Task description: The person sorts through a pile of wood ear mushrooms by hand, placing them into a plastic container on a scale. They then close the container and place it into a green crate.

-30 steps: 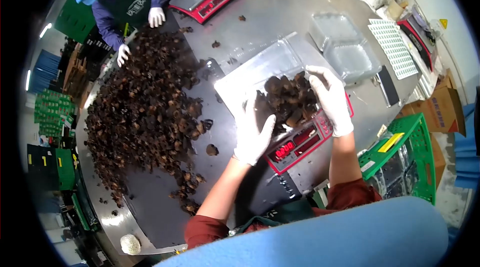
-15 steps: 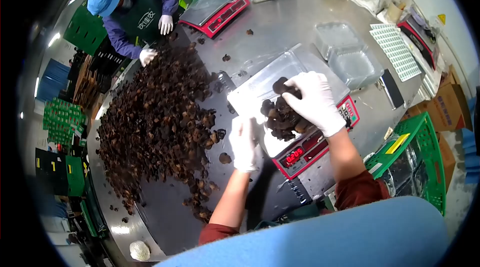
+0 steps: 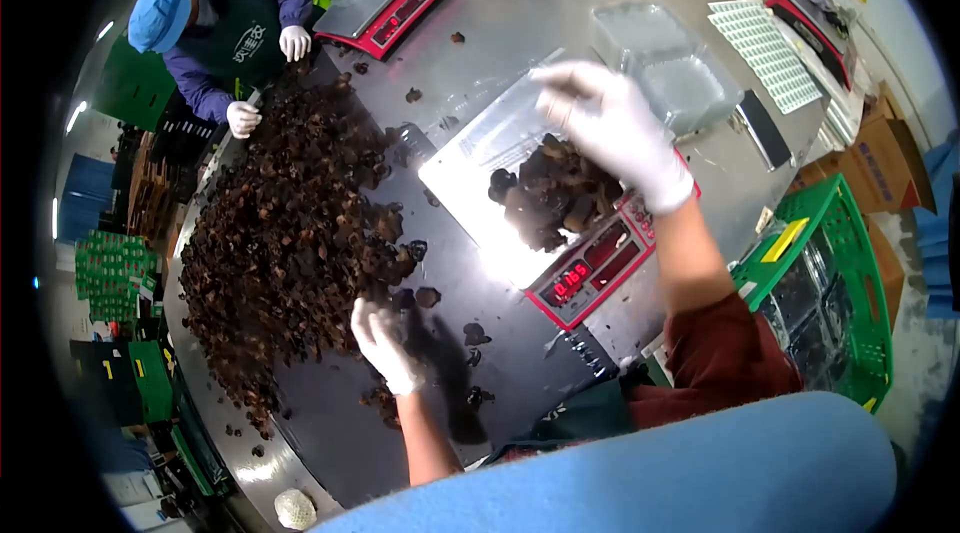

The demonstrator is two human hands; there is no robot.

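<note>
Dark brown fungus pieces (image 3: pixel 560 191) lie in a clear plastic tray on a red-framed scale (image 3: pixel 590 278) with lit red digits. My gloved right hand (image 3: pixel 610 123) is raised over the far right side of that tray, its fingers apart and nothing in them. At the right edge of a large heap of the same fungus (image 3: pixel 290 243) hovers my gloved left hand (image 3: pixel 387 345). Its fingers are spread, and no piece shows in it. A few loose pieces (image 3: pixel 476 334) are scattered between the heap and the scale.
Empty clear trays (image 3: pixel 685 88), a label sheet (image 3: pixel 765 55) and a dark flat device (image 3: pixel 764 130) are on the right. A green crate (image 3: pixel 830 283) stands at the lower right. Across the table, a co-worker (image 3: pixel 240 33) reaches to the heap near another red scale (image 3: pixel 390 18).
My left hand has moved left and down to the heap. My right hand has lifted off the fungus in the tray and opened. More loose pieces lie beside the heap.
</note>
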